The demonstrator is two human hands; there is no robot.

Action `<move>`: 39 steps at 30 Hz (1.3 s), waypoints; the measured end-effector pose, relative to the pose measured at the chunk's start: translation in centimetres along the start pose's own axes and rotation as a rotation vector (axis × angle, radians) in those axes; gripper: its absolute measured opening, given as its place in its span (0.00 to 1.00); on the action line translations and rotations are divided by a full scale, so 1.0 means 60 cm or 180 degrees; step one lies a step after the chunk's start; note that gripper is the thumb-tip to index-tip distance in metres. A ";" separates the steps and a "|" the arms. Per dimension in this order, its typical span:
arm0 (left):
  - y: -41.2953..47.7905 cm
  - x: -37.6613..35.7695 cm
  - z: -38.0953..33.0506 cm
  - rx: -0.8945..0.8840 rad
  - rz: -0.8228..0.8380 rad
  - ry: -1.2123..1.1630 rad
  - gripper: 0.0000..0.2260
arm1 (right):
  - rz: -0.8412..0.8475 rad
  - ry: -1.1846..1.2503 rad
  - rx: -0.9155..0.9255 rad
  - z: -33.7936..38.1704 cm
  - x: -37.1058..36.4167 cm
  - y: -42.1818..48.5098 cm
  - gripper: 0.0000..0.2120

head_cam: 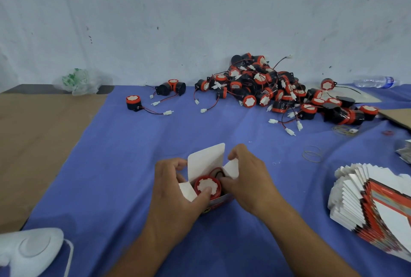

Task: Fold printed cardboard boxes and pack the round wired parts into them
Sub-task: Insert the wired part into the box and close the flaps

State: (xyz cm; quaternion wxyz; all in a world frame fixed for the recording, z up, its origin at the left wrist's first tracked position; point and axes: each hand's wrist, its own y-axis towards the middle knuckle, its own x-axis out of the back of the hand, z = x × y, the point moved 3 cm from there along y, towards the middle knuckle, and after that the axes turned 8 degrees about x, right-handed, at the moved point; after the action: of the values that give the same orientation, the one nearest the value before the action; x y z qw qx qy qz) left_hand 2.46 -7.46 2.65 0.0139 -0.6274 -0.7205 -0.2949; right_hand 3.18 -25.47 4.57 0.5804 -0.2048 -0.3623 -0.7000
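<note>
— Wire (219, 174) is what I'd watch. It loops up behind the round part (208, 186), which sits in the open mouth of the box (219, 201) and, to my eye, isn't fully down. Close up now and that loop could get nipped under a flap.

— And the tall flap (205, 158)?

— Upright at the back, wide open. If the part rides high, I'd guess it won't tuck in and the card will crease instead.

— What are the hands doing?

— The left hand (175, 190) comes in from the near left. Its fingers curl round the box's far-left corner and its thumb lies flat on the part's white face, so its grip is clenched on the box. The right hand (248, 180) arches over from the right with its fingers hooked over the right side flap (232, 166), grasping it. Its thumb is at the part's rim by the wire.

— Where is all this?

— On the blue bench (133, 165), right in front of the person. The pile of parts (266, 89) lies well back by the wall, and the stack of flat boxes (378, 205) is off to the right.
</note>
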 end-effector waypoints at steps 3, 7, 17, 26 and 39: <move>0.005 0.001 0.008 0.0196 -0.0093 -0.0130 0.23 | -0.0087 -0.0271 0.0421 0.000 0.003 0.001 0.11; 0.009 0.006 0.017 0.0252 -0.0229 -0.0148 0.23 | -0.0391 -0.0230 0.0563 -0.006 0.003 0.000 0.18; 0.008 0.004 0.000 -0.0176 0.0227 0.0117 0.23 | 0.0130 -0.0332 0.0822 0.003 -0.014 -0.007 0.12; 0.007 0.012 -0.008 -0.0422 -0.0030 -0.0156 0.21 | 0.0737 -0.0958 0.0668 0.013 -0.011 0.002 0.15; 0.007 -0.010 0.017 -0.0150 0.0581 0.0377 0.13 | -0.0614 0.0475 0.0208 -0.008 -0.007 -0.004 0.26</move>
State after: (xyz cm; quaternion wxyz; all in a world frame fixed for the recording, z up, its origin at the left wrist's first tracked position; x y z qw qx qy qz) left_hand 3.31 -7.54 1.73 0.0686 -0.6721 -0.6512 -0.3458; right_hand 3.15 -25.54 3.87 0.5421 -0.0973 -0.3587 -0.7537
